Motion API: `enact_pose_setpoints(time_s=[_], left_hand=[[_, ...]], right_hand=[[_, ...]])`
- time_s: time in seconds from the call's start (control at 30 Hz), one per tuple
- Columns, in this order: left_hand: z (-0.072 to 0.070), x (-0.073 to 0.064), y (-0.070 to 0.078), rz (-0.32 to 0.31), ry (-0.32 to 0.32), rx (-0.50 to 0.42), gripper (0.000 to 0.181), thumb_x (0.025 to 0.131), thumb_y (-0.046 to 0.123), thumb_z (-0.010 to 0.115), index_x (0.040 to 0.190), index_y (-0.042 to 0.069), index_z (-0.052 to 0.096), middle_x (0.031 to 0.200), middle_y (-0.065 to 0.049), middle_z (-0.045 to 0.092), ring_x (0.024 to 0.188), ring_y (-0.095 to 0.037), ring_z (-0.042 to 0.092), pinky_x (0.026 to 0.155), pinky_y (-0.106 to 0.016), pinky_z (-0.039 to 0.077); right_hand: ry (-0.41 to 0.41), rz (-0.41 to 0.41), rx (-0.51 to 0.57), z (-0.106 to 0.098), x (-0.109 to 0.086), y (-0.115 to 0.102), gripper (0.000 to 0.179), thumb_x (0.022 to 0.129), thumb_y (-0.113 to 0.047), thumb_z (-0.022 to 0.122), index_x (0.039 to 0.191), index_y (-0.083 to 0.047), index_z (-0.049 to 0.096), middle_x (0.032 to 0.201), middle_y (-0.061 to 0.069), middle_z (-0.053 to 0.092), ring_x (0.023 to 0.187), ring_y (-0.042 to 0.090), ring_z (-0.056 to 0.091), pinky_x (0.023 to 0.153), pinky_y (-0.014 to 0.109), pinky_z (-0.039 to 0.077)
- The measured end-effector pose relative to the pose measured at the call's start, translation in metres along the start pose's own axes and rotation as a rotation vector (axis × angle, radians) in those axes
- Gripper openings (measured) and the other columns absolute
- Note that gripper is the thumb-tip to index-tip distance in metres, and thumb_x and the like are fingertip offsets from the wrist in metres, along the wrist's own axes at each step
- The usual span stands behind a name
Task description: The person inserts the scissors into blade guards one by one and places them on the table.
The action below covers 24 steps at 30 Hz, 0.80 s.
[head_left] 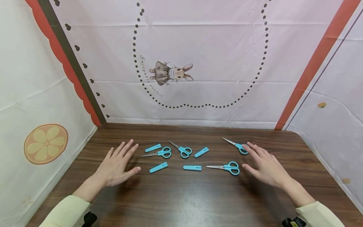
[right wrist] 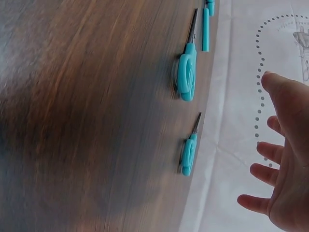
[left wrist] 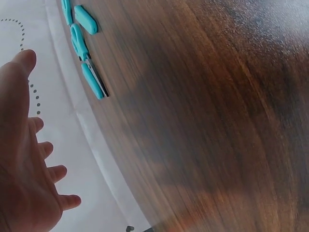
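Note:
My left hand (head_left: 117, 165) hovers over the table's left side, fingers spread and holding nothing. Closest to it are small scissors (head_left: 164, 152) with turquoise handles and two turquoise blade covers, one cover (head_left: 153, 148) behind them and another cover (head_left: 158, 167) in front. More scissors (head_left: 185, 152) lie at the middle, beside a third cover (head_left: 201, 152). Another cover (head_left: 192, 168) sits nearer the front, left of the scissors (head_left: 232, 168) there. My right hand (head_left: 266, 165), also spread and holding nothing, is just right of these; its fingertips overlap the handles of the far-right scissors (head_left: 241, 148) in the head view.
The dark wooden table (head_left: 170, 201) meets a white printed cloth (head_left: 227, 56) at its back edge. Cloth also hangs along the left and right sides. Shadows of both hands fall on the tabletop.

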<state>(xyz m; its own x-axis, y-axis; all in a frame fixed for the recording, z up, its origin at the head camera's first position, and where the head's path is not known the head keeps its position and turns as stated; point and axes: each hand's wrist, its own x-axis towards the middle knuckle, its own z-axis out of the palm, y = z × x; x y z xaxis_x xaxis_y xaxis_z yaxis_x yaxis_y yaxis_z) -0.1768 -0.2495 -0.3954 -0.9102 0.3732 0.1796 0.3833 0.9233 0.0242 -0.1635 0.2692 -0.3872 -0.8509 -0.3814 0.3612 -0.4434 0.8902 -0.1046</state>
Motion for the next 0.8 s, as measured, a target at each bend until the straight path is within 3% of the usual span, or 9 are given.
enact_pose_setpoints(time_s=[0.27, 0.8], left_hand=[[0.002, 0.001, -0.003, -0.003, 0.015, 0.002, 0.081, 0.084, 0.062, 0.050, 0.147, 0.020, 0.023, 0.153, -0.006, 0.018, 0.136, -0.035, 0.023, 0.101, -0.063, 0.019], [0.008, 0.003, -0.003, 0.007, 0.059, -0.002, 0.081, 0.082, 0.059, 0.055, 0.146, 0.018, 0.027, 0.151, -0.009, 0.023, 0.132, -0.036, 0.030, 0.098, -0.061, 0.024]], right_hand=[[0.034, -0.040, 0.033, 0.005, 0.007, -0.003, 0.064, 0.080, -0.031, 0.070, 0.134, -0.008, 0.045, 0.136, 0.017, 0.044, 0.113, 0.041, 0.048, 0.078, 0.058, 0.042], [0.058, -0.056, 0.093, 0.013, 0.019, -0.019, 0.067, 0.079, -0.027, 0.072, 0.136, -0.011, 0.043, 0.134, 0.016, 0.046, 0.111, 0.038, 0.050, 0.085, 0.054, 0.042]])
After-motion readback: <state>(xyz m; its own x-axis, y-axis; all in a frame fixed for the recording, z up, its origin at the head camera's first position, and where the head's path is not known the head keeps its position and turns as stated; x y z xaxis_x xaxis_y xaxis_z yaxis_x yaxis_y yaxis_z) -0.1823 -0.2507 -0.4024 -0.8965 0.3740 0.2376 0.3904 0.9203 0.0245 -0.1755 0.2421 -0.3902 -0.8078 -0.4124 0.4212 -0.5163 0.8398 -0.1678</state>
